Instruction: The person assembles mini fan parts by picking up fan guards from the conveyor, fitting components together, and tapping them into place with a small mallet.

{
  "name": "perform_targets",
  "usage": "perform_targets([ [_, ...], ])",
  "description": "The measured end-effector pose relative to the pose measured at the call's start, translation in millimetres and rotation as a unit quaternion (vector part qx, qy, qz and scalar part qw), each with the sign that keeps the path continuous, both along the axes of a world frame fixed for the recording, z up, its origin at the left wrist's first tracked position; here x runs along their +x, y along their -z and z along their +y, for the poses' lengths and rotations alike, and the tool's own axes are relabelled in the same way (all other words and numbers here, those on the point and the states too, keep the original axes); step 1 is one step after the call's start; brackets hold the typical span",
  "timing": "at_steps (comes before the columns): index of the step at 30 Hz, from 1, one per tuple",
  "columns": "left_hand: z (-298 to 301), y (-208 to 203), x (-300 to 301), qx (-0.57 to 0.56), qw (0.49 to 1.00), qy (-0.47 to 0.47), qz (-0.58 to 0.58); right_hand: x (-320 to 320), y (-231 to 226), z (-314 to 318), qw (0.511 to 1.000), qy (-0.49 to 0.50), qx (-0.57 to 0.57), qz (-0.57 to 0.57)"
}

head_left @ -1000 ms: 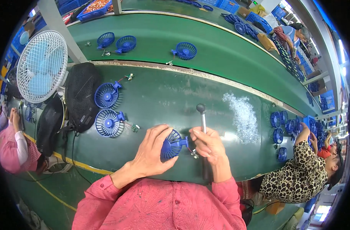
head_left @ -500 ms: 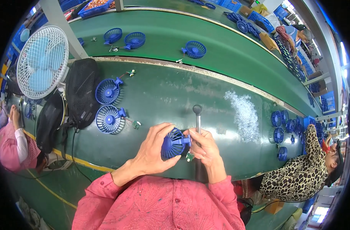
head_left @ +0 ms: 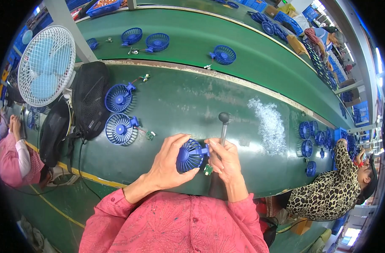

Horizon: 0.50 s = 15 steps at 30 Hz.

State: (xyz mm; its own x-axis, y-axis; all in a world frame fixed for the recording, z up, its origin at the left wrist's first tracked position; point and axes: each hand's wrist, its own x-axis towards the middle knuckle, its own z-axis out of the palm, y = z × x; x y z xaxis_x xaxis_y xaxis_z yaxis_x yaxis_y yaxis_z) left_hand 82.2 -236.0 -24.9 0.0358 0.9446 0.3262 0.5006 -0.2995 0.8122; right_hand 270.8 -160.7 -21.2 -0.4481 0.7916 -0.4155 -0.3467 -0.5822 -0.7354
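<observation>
A blue fan head with a slatted round cage point(head_left: 190, 156) is held up in front of my chest. My left hand point(head_left: 166, 162) wraps its fingers and thumb round the cage. My right hand point(head_left: 226, 159) pinches the short blue neck on its right side. From that neck hangs a small green circuit board point(head_left: 208, 169). A metal rod with a black ball end point(head_left: 224, 118) leans beside my right hand and passes behind it; whether the fingers touch it is hidden. Two more blue fan heads point(head_left: 118, 98) point(head_left: 121, 129) lie at left on the green table, boards wired to them.
A conveyor belt point(head_left: 260, 63) carrying blue fan heads point(head_left: 158, 42) runs beyond the table. At left stand a white desk fan point(head_left: 47, 67) and a black mesh bag point(head_left: 90, 101). Fan heads point(head_left: 307, 147) cluster at right near a person in leopard print point(head_left: 327, 192).
The belt's fan heads have shifted right. The rod's ball end has tipped right and slightly up. My hands keep their grip on the fan head, and its hanging board shows a little more.
</observation>
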Motion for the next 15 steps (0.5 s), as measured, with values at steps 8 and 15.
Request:
perform_targets([
  [8,0.4,-1.8,-0.2,-0.003,1.000,-0.012,0.010,-4.7,0.3,-2.4,1.000,0.023,0.006,-0.015],
  [15,0.5,-0.5,-0.8,0.000,1.000,-0.008,0.011,-7.4,-0.7,-5.1,0.999,0.019,0.018,-0.043],
])
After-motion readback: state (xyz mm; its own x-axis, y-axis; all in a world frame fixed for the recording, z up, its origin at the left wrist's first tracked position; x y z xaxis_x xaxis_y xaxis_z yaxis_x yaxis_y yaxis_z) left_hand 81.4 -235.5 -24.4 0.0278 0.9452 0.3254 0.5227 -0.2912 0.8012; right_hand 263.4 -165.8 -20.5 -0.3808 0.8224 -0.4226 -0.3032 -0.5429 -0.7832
